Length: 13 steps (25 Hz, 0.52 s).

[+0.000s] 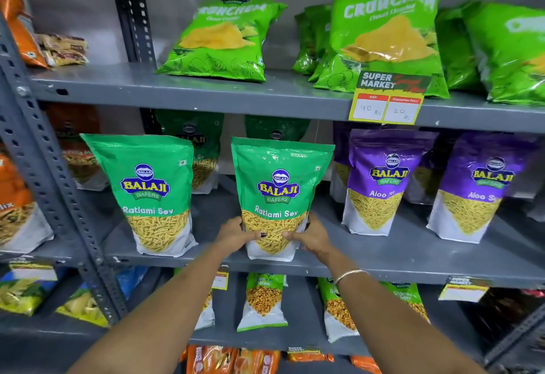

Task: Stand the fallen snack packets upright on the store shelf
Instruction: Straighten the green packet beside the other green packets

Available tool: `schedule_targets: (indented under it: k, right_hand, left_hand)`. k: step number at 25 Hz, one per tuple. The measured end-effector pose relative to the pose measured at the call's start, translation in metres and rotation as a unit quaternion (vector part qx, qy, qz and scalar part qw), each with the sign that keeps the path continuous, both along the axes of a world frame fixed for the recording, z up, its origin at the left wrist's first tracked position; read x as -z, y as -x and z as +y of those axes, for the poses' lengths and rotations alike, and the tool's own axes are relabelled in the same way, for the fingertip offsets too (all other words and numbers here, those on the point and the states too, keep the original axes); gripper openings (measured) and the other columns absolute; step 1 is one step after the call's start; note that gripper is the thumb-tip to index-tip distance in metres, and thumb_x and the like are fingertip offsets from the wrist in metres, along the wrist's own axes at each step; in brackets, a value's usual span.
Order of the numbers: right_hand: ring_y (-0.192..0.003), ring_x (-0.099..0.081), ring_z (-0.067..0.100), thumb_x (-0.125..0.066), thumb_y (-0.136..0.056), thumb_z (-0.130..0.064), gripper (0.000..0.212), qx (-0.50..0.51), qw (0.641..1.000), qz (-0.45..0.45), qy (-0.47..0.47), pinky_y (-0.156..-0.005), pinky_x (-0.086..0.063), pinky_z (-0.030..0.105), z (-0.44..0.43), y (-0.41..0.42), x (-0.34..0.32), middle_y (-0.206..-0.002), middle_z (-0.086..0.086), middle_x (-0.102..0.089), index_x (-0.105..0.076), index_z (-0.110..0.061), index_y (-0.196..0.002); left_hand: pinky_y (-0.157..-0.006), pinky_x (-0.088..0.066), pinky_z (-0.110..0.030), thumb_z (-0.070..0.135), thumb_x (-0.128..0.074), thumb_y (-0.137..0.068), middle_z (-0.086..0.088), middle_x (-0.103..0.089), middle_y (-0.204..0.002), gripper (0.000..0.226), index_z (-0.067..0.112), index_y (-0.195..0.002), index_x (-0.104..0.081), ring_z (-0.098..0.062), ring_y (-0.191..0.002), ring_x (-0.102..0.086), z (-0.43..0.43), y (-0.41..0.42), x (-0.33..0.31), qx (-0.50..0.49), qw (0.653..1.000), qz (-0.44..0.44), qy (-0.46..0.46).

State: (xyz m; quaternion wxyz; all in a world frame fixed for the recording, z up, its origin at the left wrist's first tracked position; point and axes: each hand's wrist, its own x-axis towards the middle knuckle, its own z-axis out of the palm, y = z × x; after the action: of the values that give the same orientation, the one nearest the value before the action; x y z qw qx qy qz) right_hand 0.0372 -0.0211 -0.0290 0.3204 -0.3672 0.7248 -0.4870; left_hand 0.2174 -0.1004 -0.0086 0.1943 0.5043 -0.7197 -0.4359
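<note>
Head view, middle shelf (383,258), left to right. A green Ratlami Sev packet (153,193) stands upright near the front edge, leaning slightly to the left. Next to it, well apart, is the held Ratlami Sev packet (277,196), upright, base on or just above the shelf; can't tell if it's fully seated. Left hand (236,233) clamps its lower left edge, thumb across the front. Right hand (312,236) clamps the lower right edge, fingers (290,235) closed on the pack's base. Both hands are gripping the pack, not open. Further right, two purple Aloo Sev packets (380,184) stand upright, apart from the held one. More green packs sit behind in shadow.

Step in hand, as I judge it: seating this pack upright. To do it well, press the base flat so the gusset spreads, square the front to the shelf edge, and line it up with the left neighbour. Let go one hand at a time and check for tilt. Contents look low and heavy, so it should stay put once flat. Risk: top flops forward.
</note>
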Motion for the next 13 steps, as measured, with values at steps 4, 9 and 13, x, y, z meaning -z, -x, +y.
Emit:
schedule_targets:
  k: [4,9,13]
  right_hand:
    - [-0.118,-0.056,0.034,-0.084,-0.061,-0.020,0.081,0.007,1.000,0.019,-0.003,-0.078,-0.053,0.039,0.0050,-0.0067,-0.0024,-0.131,0.014,-0.057,-0.041,-0.008,-0.129]
    - [-0.121,-0.053,0.033,-0.085,-0.061,-0.024,0.084,0.010,0.999,0.032,-0.028,-0.096,-0.050,0.052,0.0047,-0.0060,-0.0011,-0.133,0.013,-0.056,-0.041,-0.010,-0.131]
    - [-0.123,-0.052,0.033,-0.083,-0.063,-0.023,0.084,-0.008,0.999,0.031,-0.037,-0.071,-0.051,0.033,0.0066,-0.0079,-0.0058,-0.136,0.014,-0.053,-0.037,-0.008,-0.132]
  left_hand:
    - [-0.081,-0.043,-0.032,0.032,-0.073,-0.074,-0.019,-0.063,-0.115,0.046,0.001,-0.105,-0.058,-0.032,-0.111,-0.057,0.0038,-0.0022,-0.0022,0.001,1.000,-0.022,0.005]
    - [-0.084,-0.044,-0.032,0.031,-0.073,-0.074,-0.016,-0.062,-0.122,0.049,0.003,-0.111,-0.058,-0.030,-0.113,-0.057,0.0027,-0.0063,-0.0021,0.019,0.999,-0.027,0.010]
    - [-0.098,-0.042,-0.037,0.032,-0.073,-0.074,-0.012,-0.054,-0.134,0.061,0.006,-0.124,-0.048,-0.028,-0.123,-0.050,0.0044,-0.0094,-0.0040,0.041,0.999,-0.031,-0.012]
